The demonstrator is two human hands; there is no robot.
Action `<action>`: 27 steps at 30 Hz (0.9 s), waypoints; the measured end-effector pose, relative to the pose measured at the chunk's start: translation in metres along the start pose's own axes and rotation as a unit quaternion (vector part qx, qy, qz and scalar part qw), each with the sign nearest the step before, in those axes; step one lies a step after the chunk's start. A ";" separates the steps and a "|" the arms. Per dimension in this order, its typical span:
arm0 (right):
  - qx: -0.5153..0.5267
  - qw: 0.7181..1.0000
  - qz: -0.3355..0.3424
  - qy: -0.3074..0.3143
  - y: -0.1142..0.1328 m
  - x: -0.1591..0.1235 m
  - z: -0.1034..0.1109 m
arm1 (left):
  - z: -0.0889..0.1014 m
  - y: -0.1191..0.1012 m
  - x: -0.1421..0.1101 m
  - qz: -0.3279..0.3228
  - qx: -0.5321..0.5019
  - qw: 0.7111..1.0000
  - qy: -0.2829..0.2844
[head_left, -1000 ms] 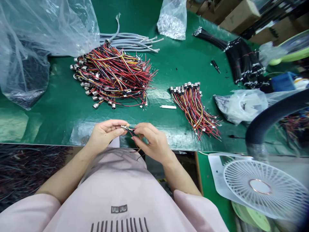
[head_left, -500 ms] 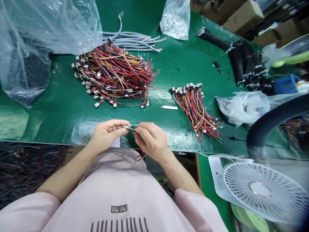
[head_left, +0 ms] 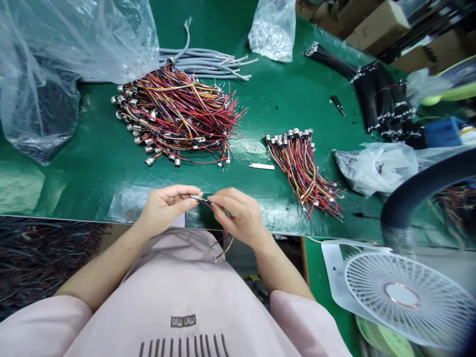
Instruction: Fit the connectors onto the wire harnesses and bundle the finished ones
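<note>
Near the table's front edge, my left hand pinches a small metal connector between thumb and fingers. Thin red, yellow and black wires run from it, under my right hand, and hang down over my lap. My right hand is closed on the wires just right of the connector; its fingertips hide part of them. Beyond my hands lies a large heap of wired connectors, metal ends to the left. A smaller bundle of the same wired connectors lies to the right.
A white pen-like stick lies between heap and bundle. Grey cables and clear plastic bags stand at the back. Black cables lie far right. A black hose and white fan are close on the right.
My right hand has shifted slightly right, away from the connector, along the wires. The loose wire ends hang lower and more spread. My left hand stays nearly in place.
</note>
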State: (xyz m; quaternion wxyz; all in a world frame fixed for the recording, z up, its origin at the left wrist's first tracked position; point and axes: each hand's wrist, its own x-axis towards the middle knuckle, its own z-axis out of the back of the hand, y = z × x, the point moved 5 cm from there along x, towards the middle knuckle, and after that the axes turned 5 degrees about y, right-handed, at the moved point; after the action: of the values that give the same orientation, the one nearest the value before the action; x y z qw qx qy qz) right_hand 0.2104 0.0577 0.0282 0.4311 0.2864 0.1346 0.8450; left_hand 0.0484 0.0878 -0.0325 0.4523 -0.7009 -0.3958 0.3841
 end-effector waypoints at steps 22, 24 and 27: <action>0.023 0.998 -0.049 0.043 0.001 0.005 0.000 | -0.002 0.001 -0.002 -0.049 0.058 0.996 0.035; 0.015 0.998 -0.050 0.029 0.003 0.006 -0.004 | -0.003 -0.001 -0.002 -0.056 0.077 0.995 0.034; -0.002 0.999 -0.044 0.017 0.006 0.009 -0.009 | -0.005 -0.003 -0.002 -0.065 0.105 0.992 0.037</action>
State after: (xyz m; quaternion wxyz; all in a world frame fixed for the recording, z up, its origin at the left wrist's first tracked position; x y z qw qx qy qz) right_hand 0.1964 0.0615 0.0271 0.4662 0.2649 0.1530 0.8301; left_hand 0.0511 0.0855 -0.0275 0.5614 -0.6361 -0.3809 0.3675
